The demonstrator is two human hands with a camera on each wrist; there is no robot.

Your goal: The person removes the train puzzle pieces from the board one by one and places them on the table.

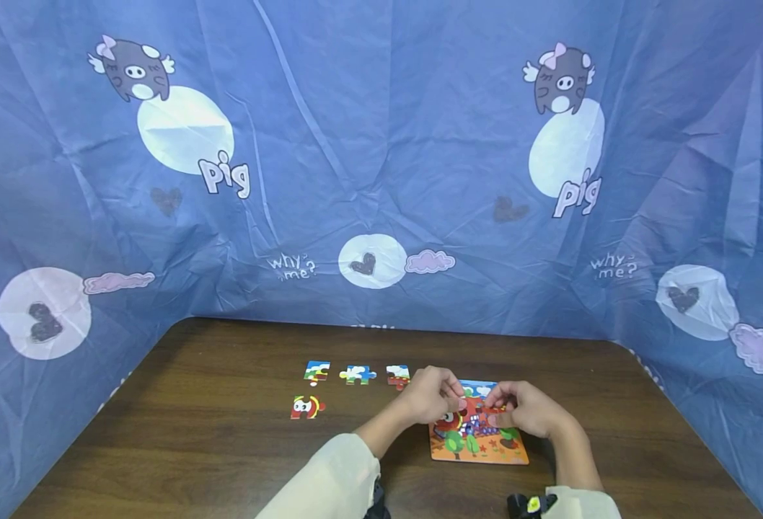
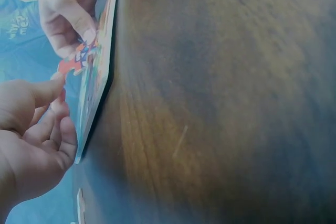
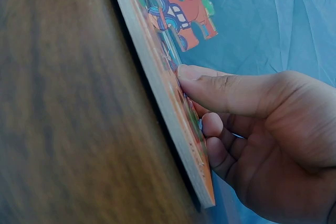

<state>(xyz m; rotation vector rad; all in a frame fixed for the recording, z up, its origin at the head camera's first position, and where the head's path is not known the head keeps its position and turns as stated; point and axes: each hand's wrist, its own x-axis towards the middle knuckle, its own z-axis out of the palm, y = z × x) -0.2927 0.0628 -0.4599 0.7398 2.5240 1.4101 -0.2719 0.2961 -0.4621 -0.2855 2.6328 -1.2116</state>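
A puzzle board [image 1: 479,454] with an orange and green picture lies under both hands. My left hand [image 1: 428,395] pinches a red puzzle piece [image 3: 184,9] between thumb and fingertips. This piece, printed with part of a blue-windowed vehicle, is tilted up over the board's surface in the right wrist view. My right hand [image 1: 529,409] is at the board's right part, its thumb [image 3: 226,90] at the picture surface just beside the raised piece. The other fingers curl behind that thumb, and I cannot tell whether they grip anything. In the left wrist view, both hands meet around the piece.
Loose puzzle pieces lie left of the board: one with a blue corner [image 1: 317,370], a blue and white one [image 1: 358,375], a red and white one [image 1: 397,373] and a red one with an eye [image 1: 306,408]. A blue printed curtain [image 1: 381,180] surrounds the brown table [image 1: 213,432].
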